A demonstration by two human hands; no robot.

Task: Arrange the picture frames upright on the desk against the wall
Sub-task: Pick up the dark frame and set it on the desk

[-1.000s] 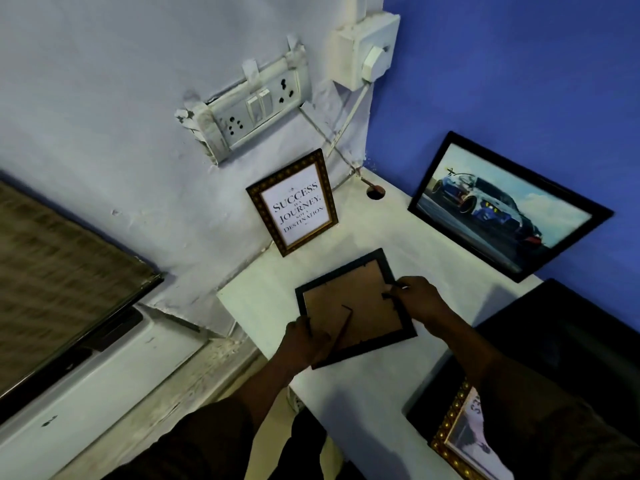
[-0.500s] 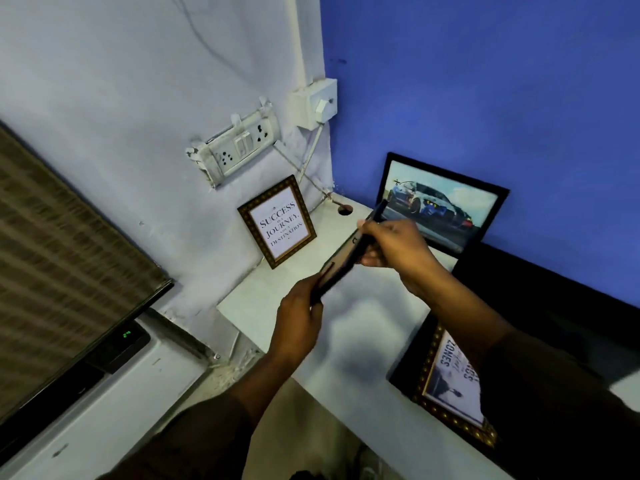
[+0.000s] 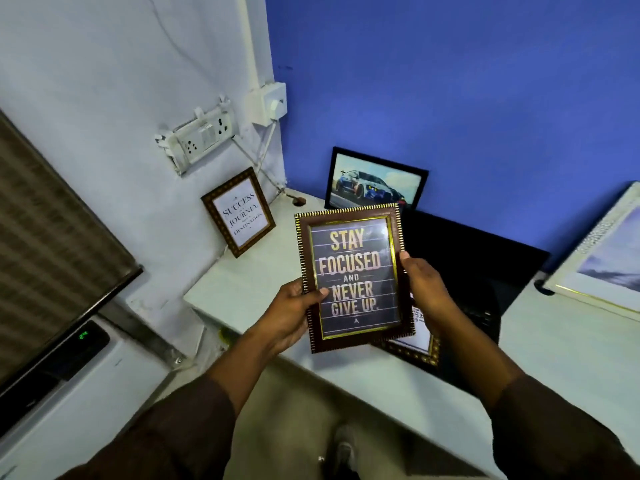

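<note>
Left hand [image 3: 292, 311] and right hand [image 3: 424, 289] pinch the side edges of the brown gold-trimmed "Stay Focused" frame [image 3: 353, 277], held above the white desk [image 3: 242, 289], likely to be stood against the white wall [image 3: 104, 98] at ten o'clock.

I see a white surface [image 3: 242, 292] set in the corner. On it: "Success" frame [image 3: 238, 212] upright against the white wall, car picture [image 3: 375, 180] leaning on the blue wall, a gold-edged frame [image 3: 420, 344] flat near the front edge, a pale framed print [image 3: 602, 258] tilted at right.
</note>
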